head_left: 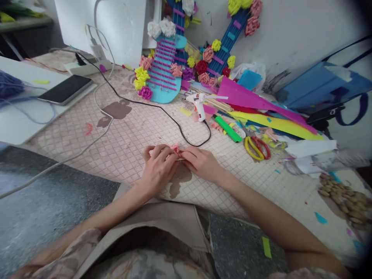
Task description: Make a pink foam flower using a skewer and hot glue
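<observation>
My left hand (158, 167) and my right hand (200, 162) meet at the middle of a pink checked mat (128, 135) on the floor. Both pinch a small pink foam flower piece (175, 147) between their fingertips, with a thin stick-like strip running between them. The fingers of each hand are curled closed round it. Most of the pink piece is hidden under my fingers.
A white glue gun (198, 104) with a black cord lies beyond my hands. Scissors (257, 147), a green cutter (228, 128) and coloured foam sheets (255, 101) lie to the right. Blue flower-trimmed craft pieces (164, 73) lean at the back. A phone (65, 89) sits at left.
</observation>
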A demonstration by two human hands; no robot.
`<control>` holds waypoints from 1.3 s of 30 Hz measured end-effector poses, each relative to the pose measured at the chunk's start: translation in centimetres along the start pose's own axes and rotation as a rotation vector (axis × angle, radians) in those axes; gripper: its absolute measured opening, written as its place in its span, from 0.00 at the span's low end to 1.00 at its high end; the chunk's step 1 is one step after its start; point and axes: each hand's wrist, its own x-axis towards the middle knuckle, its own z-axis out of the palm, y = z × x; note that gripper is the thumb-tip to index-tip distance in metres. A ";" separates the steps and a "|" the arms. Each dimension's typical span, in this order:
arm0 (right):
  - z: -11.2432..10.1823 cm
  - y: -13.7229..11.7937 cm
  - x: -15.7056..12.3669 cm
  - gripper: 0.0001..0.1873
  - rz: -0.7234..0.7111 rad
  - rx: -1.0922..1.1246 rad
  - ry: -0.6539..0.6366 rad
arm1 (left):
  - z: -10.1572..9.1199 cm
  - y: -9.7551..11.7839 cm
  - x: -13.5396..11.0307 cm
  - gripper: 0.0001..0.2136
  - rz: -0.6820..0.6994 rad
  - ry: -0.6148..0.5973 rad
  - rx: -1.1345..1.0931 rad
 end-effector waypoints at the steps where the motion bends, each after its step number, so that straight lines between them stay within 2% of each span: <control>1: 0.0 0.0 0.0 0.13 -0.012 -0.016 0.005 | 0.0 0.0 0.0 0.04 0.001 0.000 0.002; 12: 0.2 0.1 0.2 0.11 -0.106 -0.051 0.089 | 0.1 -0.2 -0.1 0.05 -0.005 0.014 -0.030; 24: -0.6 0.7 0.5 0.12 -0.110 0.044 0.031 | -0.2 -0.2 0.0 0.06 -0.055 -0.025 -0.061; 29: -1.1 1.0 0.6 0.11 -0.041 0.140 0.009 | -0.2 -0.3 0.0 0.05 -0.076 -0.026 -0.073; 39: 0.2 1.6 0.5 0.11 -0.104 0.064 0.033 | 0.3 -0.2 0.2 0.05 -0.087 -0.042 -0.041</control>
